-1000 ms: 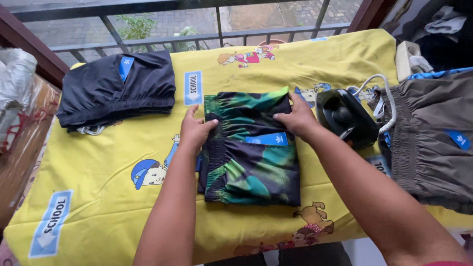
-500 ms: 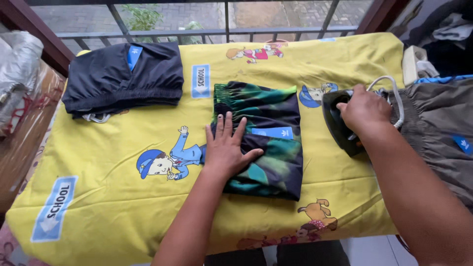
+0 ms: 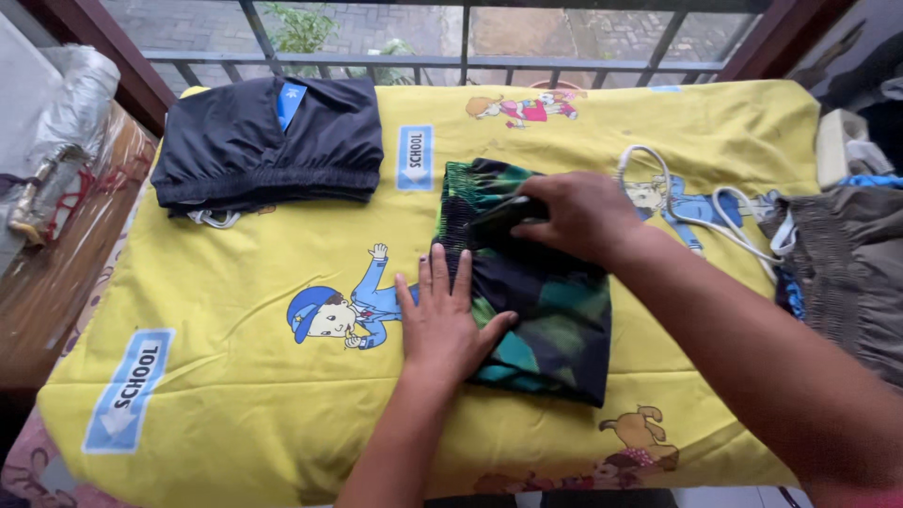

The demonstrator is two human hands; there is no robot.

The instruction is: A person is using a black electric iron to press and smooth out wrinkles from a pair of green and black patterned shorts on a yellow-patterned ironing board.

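Near the middle of the yellow cartoon sheet covering the table lies a folded green-and-black patterned garment. Left hand rests flat, fingers spread, on the garment's left edge, half on the sheet. Right hand is closed around a dark iron set on the garment's upper part; white cord trails toward the right edge. Folded black shorts sit at the far left corner, grey clothing at the right edge. Risks, as judged: iron sole close to left fingertips, so a burn; cord could snag; dwelling could scorch the fabric.
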